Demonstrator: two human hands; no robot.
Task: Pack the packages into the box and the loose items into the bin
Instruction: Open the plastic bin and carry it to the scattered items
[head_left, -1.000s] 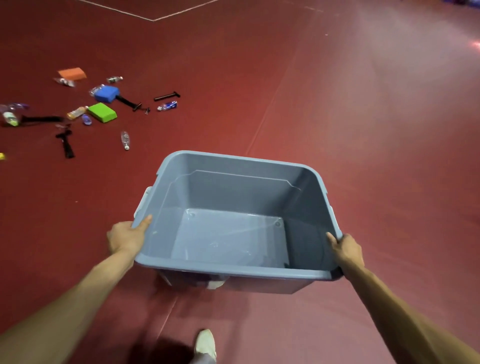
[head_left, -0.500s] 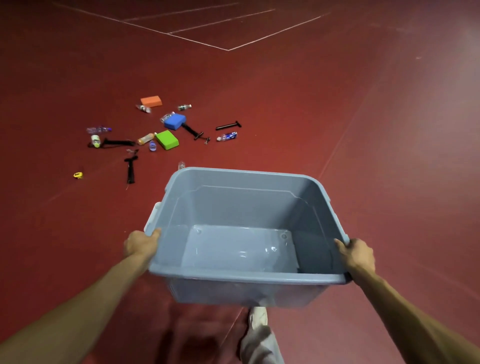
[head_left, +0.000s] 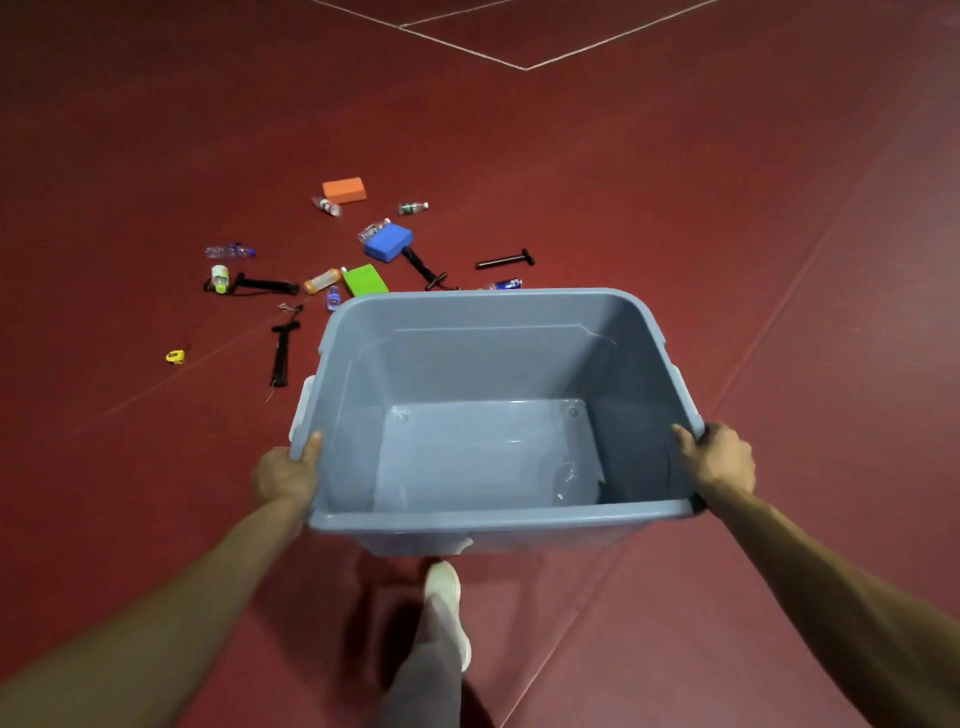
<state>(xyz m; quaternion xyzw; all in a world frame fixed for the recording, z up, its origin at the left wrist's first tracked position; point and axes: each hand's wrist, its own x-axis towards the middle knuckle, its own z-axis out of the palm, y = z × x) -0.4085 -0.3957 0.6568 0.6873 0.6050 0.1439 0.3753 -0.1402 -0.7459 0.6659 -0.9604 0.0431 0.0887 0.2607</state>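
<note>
I carry an empty grey-blue plastic bin (head_left: 488, 519) off the floor in front of me. My left hand (head_left: 288, 475) grips its left rim and my right hand (head_left: 719, 460) grips its right rim. Ahead on the red floor lie scattered loose items: an orange block (head_left: 344, 189), a blue block (head_left: 388, 243), a green block (head_left: 365, 280), several plastic bottles such as an orange one (head_left: 322, 281), black hand pumps (head_left: 505, 260) and a small yellow tape measure (head_left: 175, 356). The bin's far rim hides part of the pile.
The red court floor (head_left: 727, 182) has white lines meeting at the top. My leg and white shoe (head_left: 444, 603) show under the bin. A black strap (head_left: 280, 353) lies left of the bin.
I have walked forward and turned left; the pile now sits closer and more central, just past the bin's far rim. Both hands keep the same grip.
</note>
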